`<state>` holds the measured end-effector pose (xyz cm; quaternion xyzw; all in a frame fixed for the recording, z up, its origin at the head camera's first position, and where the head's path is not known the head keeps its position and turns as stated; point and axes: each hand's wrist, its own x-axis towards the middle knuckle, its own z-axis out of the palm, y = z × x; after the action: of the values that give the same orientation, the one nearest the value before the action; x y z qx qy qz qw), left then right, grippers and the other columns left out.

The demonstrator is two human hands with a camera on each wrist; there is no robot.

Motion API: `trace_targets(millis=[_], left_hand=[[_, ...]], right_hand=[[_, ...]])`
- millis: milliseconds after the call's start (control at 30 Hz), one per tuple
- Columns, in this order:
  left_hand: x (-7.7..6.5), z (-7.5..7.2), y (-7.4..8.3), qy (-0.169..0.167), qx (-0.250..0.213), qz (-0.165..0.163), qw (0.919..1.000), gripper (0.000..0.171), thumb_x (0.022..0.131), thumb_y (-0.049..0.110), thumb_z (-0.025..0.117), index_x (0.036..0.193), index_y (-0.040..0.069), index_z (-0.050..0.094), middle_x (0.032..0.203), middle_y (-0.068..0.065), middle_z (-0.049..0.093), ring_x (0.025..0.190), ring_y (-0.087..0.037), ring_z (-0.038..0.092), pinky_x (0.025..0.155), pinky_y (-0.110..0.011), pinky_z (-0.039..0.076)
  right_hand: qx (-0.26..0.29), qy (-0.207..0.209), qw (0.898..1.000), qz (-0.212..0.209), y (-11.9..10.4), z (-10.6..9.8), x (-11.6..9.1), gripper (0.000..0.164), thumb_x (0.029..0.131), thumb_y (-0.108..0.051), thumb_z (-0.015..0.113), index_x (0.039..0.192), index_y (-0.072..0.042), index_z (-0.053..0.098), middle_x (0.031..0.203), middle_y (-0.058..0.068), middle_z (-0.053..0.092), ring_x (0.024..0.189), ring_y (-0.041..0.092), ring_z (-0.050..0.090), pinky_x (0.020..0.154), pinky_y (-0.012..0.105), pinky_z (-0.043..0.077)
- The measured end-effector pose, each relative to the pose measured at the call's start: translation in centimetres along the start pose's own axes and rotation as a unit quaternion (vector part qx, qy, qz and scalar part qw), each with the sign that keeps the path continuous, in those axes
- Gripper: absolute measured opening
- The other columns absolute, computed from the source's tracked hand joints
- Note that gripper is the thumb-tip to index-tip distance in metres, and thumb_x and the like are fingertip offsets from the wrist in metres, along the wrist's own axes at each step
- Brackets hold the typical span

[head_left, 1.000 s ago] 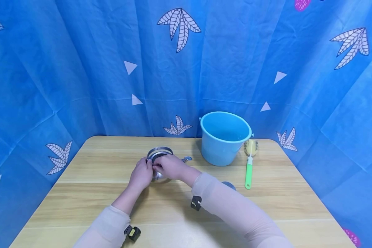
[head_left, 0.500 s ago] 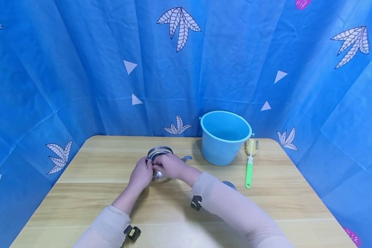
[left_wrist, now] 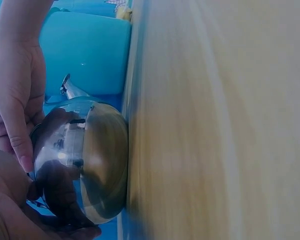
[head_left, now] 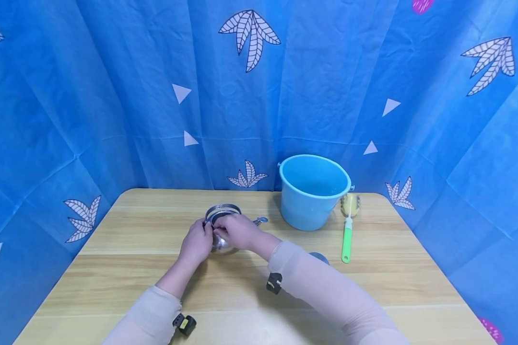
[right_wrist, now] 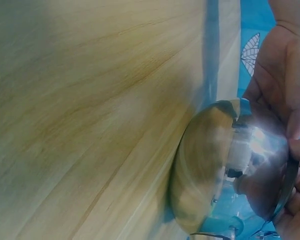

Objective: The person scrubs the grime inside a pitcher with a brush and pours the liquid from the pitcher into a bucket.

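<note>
Hardly any movement is being noted since the earlier frame: both hands are being kept at the mouth of a shiny metal kettle (left_wrist: 80, 160), bucket and brush being left unmoved. Kettle is being supported upright on the wooden table (head_left: 108, 261), left of centre, its spout (head_left: 260, 221) being pointed to the right, towards the bucket.

Left hand (head_left: 197, 242): kettle's left side is being gripped, fingers being curled along the belly, thumb being held near the rim. Right hand (head_left: 237, 231): being held over the mouth, fingers being bent down at the rim; whether anything is being pinched cannot be told, the fingertips being partly hidden.

Beyond, to the right, a light-blue bucket (head_left: 302, 211) is being seen upright; beside it a green-handled brush (head_left: 347, 242) is being lain flat. Grey round object (head_left: 319, 258) is being partly covered by the right sleeve (head_left: 328, 297). Table is being backed by a blue patterned curtain (head_left: 147, 72).
</note>
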<state>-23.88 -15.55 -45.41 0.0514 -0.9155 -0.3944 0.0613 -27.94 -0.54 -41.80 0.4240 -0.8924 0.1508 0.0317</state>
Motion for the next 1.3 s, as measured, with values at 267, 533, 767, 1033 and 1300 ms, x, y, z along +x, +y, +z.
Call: trace_targets(millis=[267, 533, 767, 1033, 1300], left_hand=[[0.1, 0.0, -0.1, 0.002, -0.001, 0.003, 1.0, 0.052, 0.107, 0.024, 0.032, 0.138, -0.016, 0.044, 0.134, -0.037, 0.051, 0.126, -0.05, 0.049, 0.105, -0.059, 0.04], [0.0, 0.0, 0.0, 0.002, -0.002, 0.001, 1.0, 0.052, 0.107, 0.024, 0.032, 0.138, -0.016, 0.043, 0.134, -0.037, 0.051, 0.125, -0.051, 0.05, 0.105, -0.06, 0.04], [0.0, 0.0, -0.1, -0.005, 0.001, -0.001, 1.0, 0.052, 0.107, 0.024, 0.031, 0.139, -0.016, 0.041, 0.135, -0.038, 0.049, 0.126, -0.051, 0.049, 0.105, -0.06, 0.04], [-0.1, -0.1, 0.0, -0.005, -0.001, 0.001, 1.0, 0.052, 0.108, 0.024, 0.031, 0.14, -0.016, 0.041, 0.135, -0.037, 0.05, 0.126, -0.051, 0.049, 0.105, -0.06, 0.04], [0.0, 0.0, 0.0, -0.004, -0.003, 0.001, 1.0, 0.051, 0.107, 0.023, 0.031, 0.139, -0.015, 0.043, 0.133, -0.037, 0.051, 0.125, -0.05, 0.05, 0.104, -0.06, 0.041]], right_hand=[[-0.031, 0.018, 0.999, -0.004, -0.3, 0.0, -0.3, 0.013, 0.1, -0.021, 0.063, 0.091, -0.017, 0.072, 0.086, -0.009, 0.069, 0.081, 0.005, 0.064, 0.081, 0.022, 0.054], [-0.049, 0.026, 0.998, 0.014, -0.4, -0.2, -0.3, 0.012, 0.1, -0.023, 0.062, 0.095, -0.017, 0.072, 0.09, -0.008, 0.071, 0.083, 0.008, 0.067, 0.08, 0.025, 0.055], [-0.037, 0.037, 0.998, 0.021, -0.5, -0.7, -0.4, 0.016, 0.101, -0.023, 0.061, 0.105, -0.015, 0.074, 0.102, -0.005, 0.074, 0.097, 0.012, 0.069, 0.088, 0.028, 0.055], [-0.023, 0.069, 0.997, 0.009, -0.4, -1.1, -0.4, 0.016, 0.101, -0.024, 0.062, 0.105, -0.015, 0.075, 0.101, -0.006, 0.074, 0.096, 0.011, 0.069, 0.086, 0.026, 0.055], [-0.01, 0.075, 0.997, 0.004, -0.6, -1.9, -0.4, 0.017, 0.101, -0.023, 0.061, 0.107, -0.015, 0.074, 0.105, -0.005, 0.074, 0.1, 0.012, 0.068, 0.09, 0.028, 0.054]])
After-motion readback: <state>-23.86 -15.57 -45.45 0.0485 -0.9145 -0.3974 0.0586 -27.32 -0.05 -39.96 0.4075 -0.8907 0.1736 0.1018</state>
